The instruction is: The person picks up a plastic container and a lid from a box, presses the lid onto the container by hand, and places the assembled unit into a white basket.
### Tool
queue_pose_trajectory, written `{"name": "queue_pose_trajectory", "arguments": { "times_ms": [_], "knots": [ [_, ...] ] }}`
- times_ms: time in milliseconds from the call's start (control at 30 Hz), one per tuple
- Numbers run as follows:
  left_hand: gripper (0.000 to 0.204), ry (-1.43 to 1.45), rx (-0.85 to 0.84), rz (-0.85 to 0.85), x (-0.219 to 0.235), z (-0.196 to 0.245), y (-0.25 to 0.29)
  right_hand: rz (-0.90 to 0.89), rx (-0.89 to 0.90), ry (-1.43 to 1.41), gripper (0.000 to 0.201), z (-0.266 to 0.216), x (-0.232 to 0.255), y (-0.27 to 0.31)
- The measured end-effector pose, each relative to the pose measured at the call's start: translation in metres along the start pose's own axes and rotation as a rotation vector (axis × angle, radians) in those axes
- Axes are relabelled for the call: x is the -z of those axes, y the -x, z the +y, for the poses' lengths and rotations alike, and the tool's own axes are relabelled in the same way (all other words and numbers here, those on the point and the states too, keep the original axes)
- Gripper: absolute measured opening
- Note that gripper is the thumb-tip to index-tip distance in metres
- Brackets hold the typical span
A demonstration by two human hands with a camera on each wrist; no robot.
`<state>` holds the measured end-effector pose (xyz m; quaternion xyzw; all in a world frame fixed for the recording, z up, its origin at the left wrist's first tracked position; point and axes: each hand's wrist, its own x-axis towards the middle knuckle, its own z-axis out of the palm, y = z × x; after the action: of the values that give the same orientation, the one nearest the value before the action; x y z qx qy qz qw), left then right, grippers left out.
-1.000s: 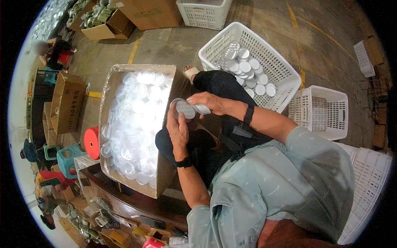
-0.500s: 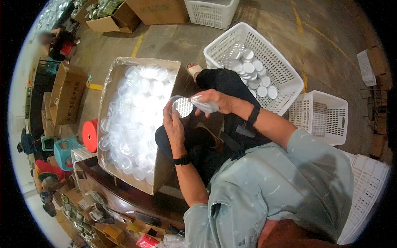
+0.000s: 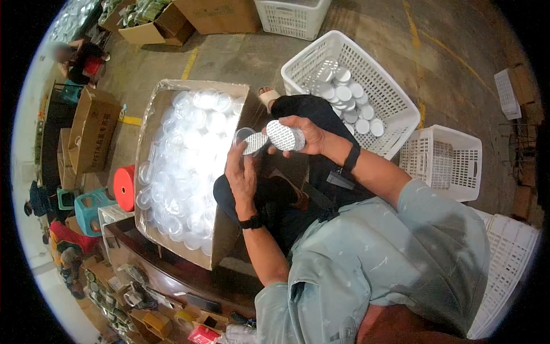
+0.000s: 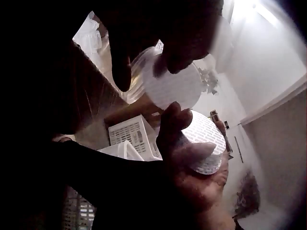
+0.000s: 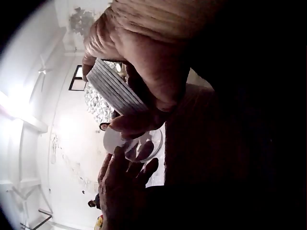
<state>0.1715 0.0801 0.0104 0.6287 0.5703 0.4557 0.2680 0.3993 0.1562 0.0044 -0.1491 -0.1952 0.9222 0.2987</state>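
Note:
In the head view my left hand [image 3: 242,175] pinches a thin round white disc [image 3: 256,143] with printed rows, together with a clear round plastic lid [image 3: 243,134] just behind it. My right hand [image 3: 310,139] grips a stack of similar printed discs [image 3: 284,135], its top face turned up. The single disc's edge comes right up to that stack. Seen from the right wrist, the stack [image 5: 115,88] shows several layers edge-on between thumb and fingers. The left wrist view has the single disc [image 4: 172,86] above the stack [image 4: 204,136], with my left hand mostly in shadow.
A cardboard box [image 3: 229,238] full of clear round plastic pieces stands beside my left knee. Beyond my other leg is a white basket [image 3: 395,106] holding white round discs. Another white basket [image 3: 470,163] stands to the right, and a red roll [image 3: 124,188] at the left.
My right hand has turned the stack, so its printed face shows upward. The single disc in my left hand has tilted and shifted away from the clear lid toward the stack.

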Motion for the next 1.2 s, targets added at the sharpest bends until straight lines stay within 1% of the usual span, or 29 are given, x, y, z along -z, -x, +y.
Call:
{"name": "queue_pose_trajectory", "arguments": {
  "times_ms": [33,100,133,200,233,300,333,400,433,500,533,600,633,700,833,900,933,1000,1033,1100,1167,1200],
  "knots": [
    [0.030,-0.001,0.001,-0.001,-0.001,-0.001,0.000,0.000,0.000,-0.002,0.060,0.000,-0.001,0.000],
    [0.030,-0.002,0.143,0.068,-0.002,0.002,0.000,0.062,0.035,0.066,0.060,0.000,-0.005,0.002],
    [0.030,-0.002,0.144,0.068,-0.003,0.006,-0.001,0.062,0.034,0.066,0.060,0.001,-0.009,0.004],
    [0.030,0.120,0.273,0.105,-0.003,0.012,-0.002,0.181,0.146,0.418,0.060,0.003,-0.015,0.005],
    [0.030,0.120,0.275,0.105,-0.003,0.012,-0.001,0.181,0.144,0.418,0.060,0.005,-0.016,0.005],
    [0.029,0.274,0.399,0.070,-0.004,0.012,0.000,0.219,0.197,0.710,0.062,0.007,-0.018,0.005],
    [0.029,0.275,0.400,0.069,-0.004,0.008,0.001,0.221,0.196,0.710,0.062,0.007,-0.019,0.005],
    [0.028,0.167,0.281,0.002,-0.004,-0.003,0.001,0.217,0.261,0.957,0.065,0.008,-0.022,0.005],
    [0.028,0.168,0.283,0.001,-0.003,-0.006,0.002,0.218,0.259,0.957,0.065,0.011,-0.018,0.003],
    [0.029,0.045,0.106,-0.021,-0.002,-0.007,0.001,0.127,0.443,1.324,0.068,0.018,-0.012,-0.002],
    [0.029,0.046,0.108,-0.021,-0.003,-0.004,0.001,0.115,0.349,1.264,0.069,0.017,-0.012,0.000],
    [0.031,0.225,0.243,0.019,-0.005,0.002,0.002,0.115,0.376,1.299,0.069,0.020,-0.009,-0.002],
    [0.031,0.225,0.245,0.019,-0.006,0.003,0.002,0.115,0.405,1.334,0.070,0.021,-0.008,-0.002],
    [0.034,0.164,0.190,0.053,-0.008,0.004,0.002,0.120,0.415,1.361,0.070,0.021,-0.007,-0.003],
    [0.038,0.181,0.192,0.040,-0.008,0.013,-0.001,0.109,0.436,1.405,0.074,0.020,-0.007,-0.004],
    [0.042,0.261,0.282,0.026,-0.007,0.023,-0.002,0.114,0.405,1.381,0.075,0.018,-0.011,-0.003],
    [0.042,0.260,0.284,0.025,-0.008,0.025,-0.002,0.118,0.374,1.358,0.077,0.018,-0.013,-0.002],
    [0.044,0.319,0.241,0.082,-0.011,0.027,-0.004,0.104,0.371,1.362,0.079,0.019,-0.010,-0.003],
    [0.044,0.317,0.242,0.081,-0.012,0.026,-0.004,0.089,0.368,1.368,0.080,0.020,-0.009,-0.004],
    [0.043,0.314,0.326,0.094,-0.013,0.025,-0.005,0.091,0.362,1.371,0.080,0.020,-0.008,-0.005],
    [0.043,0.319,0.336,0.097,-0.011,0.024,-0.006,0.093,0.358,1.377,0.081,0.020,-0.010,-0.005],
    [0.043,0.326,0.345,0.100,-0.011,0.023,-0.006,0.116,0.307,1.285,0.081,0.019,-0.014,-0.003]
  ]
}}
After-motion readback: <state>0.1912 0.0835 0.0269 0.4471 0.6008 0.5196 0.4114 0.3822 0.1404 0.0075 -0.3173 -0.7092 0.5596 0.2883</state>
